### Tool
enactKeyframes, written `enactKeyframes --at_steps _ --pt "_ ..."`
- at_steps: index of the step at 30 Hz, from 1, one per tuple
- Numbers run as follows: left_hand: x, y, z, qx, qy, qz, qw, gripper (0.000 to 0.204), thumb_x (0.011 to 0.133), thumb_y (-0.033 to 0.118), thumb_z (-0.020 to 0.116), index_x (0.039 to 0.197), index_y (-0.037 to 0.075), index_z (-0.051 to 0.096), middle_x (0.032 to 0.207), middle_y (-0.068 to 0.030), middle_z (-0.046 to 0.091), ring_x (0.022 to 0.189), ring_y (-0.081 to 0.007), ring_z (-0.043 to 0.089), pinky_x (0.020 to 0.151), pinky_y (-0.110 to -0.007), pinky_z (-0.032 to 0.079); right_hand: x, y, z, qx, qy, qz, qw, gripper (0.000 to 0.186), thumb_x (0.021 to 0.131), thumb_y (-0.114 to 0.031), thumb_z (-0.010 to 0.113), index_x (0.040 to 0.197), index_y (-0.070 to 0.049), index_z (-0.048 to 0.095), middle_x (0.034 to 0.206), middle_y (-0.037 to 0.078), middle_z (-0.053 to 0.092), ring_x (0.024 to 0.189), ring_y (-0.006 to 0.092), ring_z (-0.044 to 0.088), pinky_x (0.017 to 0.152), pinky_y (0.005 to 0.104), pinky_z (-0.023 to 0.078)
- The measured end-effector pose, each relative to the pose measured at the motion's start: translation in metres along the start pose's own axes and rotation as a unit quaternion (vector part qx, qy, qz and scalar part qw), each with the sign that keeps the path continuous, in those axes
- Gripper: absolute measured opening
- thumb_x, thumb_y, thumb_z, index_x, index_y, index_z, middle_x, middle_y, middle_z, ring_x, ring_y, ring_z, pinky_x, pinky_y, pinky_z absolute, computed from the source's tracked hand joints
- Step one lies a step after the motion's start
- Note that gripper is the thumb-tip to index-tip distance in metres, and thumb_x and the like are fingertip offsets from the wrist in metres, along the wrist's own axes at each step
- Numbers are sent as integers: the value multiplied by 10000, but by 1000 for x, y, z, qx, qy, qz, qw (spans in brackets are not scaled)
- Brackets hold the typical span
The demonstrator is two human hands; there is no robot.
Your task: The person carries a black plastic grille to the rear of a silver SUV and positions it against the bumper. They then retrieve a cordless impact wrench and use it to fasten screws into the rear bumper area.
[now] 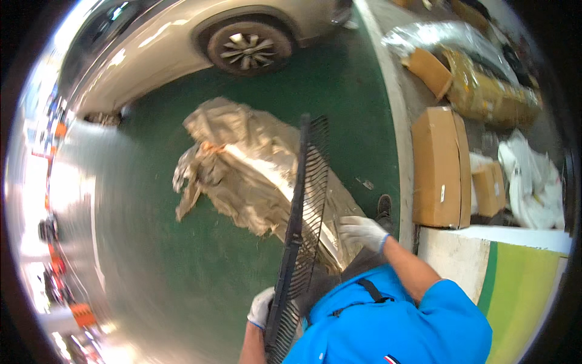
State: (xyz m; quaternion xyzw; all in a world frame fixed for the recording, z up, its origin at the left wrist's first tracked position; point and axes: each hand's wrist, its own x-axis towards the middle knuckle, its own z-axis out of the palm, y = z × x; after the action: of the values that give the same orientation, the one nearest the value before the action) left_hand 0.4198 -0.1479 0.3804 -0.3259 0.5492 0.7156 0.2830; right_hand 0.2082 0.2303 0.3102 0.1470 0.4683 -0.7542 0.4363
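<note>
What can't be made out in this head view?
All in the head view:
- Left hand: fingers mostly hidden behind the black slatted part.
- Slatted part's near end: cut off by the bottom edge.
- Brown sheet: partly covered by the slatted part.
- Car: cut off above.
- Far-left background: blur, glare.

Brown cloth (245,185) partly hidden behind the black slatted panel (295,233), car (159,45) cut off above.

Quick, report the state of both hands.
Left hand: closed on the black panel, near its lower end.
Right hand: open, over the brown wrap; whether it touches cannot be told.
</note>
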Motion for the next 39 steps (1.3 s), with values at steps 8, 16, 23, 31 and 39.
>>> enactKeyframes --at_steps 8,16,23,31,39 --pt "-123 -21 -103 188 193 243 932 355 925 258 549 1113 -17 671 1076 -186 704 940 -240 679 851 -328 506 33 72 284 203 -236 61 948 526 838 -153 721 1320 -58 534 1297 101 612 1230 289 563 1072 443 444" --pt "-190 -20 -122 175 479 328 795 254 877 176 641 1077 26 689 1056 -178 694 977 -313 675 869 -349 517 48 88 407 182 -264 -9 947 474 914 -416 663 1256 -98 583 1209 93 642 1132 307 602 1017 496 471" --pt "-274 -68 -122 -132 305 430 840 223 898 111 636 1084 6 699 1079 -125 683 980 -208 648 862 -322 517 82 95 519 100 -173 -38 979 376 928 -480 627 1082 -139 655 1025 54 684 953 267 643 899 458 529" --pt "-191 -218 -197 -707 304 292 568 418 947 217 606 1326 57 528 1278 -132 599 1154 -256 587 1025 -413 468 179 132 611 24 -110 20 993 894 789 -696 652 1445 -123 450 1460 158 460 1332 350 443 1105 591 372" --pt "-256 -190 -346 -684 493 388 372 218 894 146 654 1099 98 597 1042 -59 655 961 -224 631 864 -395 510 279 179 686 -106 -2 32 994 561 955 -446 595 1368 -71 535 1387 81 558 1251 275 535 1108 436 394"
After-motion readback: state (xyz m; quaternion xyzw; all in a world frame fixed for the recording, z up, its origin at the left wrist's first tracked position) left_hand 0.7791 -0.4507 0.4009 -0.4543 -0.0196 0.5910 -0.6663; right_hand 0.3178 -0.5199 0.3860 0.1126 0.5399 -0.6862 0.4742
